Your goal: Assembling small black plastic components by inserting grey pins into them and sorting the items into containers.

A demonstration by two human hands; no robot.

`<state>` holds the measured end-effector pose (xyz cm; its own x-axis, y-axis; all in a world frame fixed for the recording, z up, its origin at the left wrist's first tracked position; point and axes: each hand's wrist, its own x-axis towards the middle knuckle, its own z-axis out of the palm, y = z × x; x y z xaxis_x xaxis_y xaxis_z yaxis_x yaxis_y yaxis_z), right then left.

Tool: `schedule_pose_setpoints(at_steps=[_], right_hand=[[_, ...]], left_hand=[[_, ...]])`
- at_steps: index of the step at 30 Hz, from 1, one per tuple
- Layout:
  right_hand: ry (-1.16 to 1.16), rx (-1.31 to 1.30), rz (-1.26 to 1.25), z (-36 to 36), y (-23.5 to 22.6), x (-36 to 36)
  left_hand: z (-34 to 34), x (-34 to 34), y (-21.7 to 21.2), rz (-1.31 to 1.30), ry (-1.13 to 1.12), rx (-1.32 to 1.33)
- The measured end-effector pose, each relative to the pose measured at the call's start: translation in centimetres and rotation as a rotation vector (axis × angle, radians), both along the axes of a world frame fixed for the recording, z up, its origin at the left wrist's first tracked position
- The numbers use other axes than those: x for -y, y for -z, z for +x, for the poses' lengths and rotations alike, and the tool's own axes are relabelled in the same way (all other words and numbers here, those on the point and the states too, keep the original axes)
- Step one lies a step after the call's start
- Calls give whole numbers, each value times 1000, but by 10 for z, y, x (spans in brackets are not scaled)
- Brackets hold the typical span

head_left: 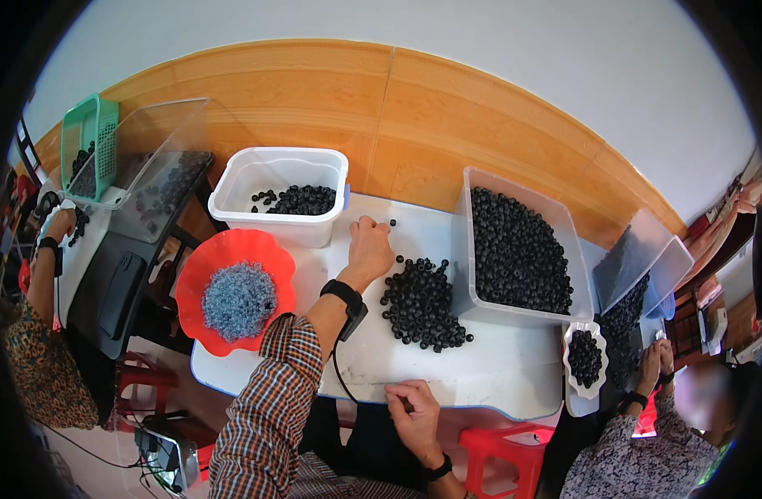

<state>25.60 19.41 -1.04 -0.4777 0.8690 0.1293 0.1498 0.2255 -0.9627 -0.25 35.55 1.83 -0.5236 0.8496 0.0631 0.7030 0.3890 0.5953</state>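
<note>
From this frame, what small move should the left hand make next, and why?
Probably a short slide right to the pile of black beads. The left hand rests flat on the white table just beside the pile, apparently holding nothing, while the right hand sits curled at the near edge.

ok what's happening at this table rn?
A person sits at a white table sorting small black beads. Their left hand reaches toward a loose pile of black beads, next to a clear bin full of them. The right hand rests at the near table edge, fingers curled. A white tub holds a few beads; a red dish holds grey bits. Other people work on both sides.
</note>
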Motion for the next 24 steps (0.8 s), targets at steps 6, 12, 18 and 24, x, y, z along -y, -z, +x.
schedule_pose_setpoints(at_steps=[6, 12, 18, 24], right_hand=[[2, 43, 24, 1, -2, 4], [14, 48, 27, -2, 0, 6], [30, 58, 96, -5, -7, 4], [23, 42, 93, -2, -4, 4]], left_hand=[[4, -17, 11, 148, 74, -39], [-4, -25, 21, 11, 204, -119], [0, -15, 11, -29, 293, -119], [-2, 6, -4, -166, 396, -61]])
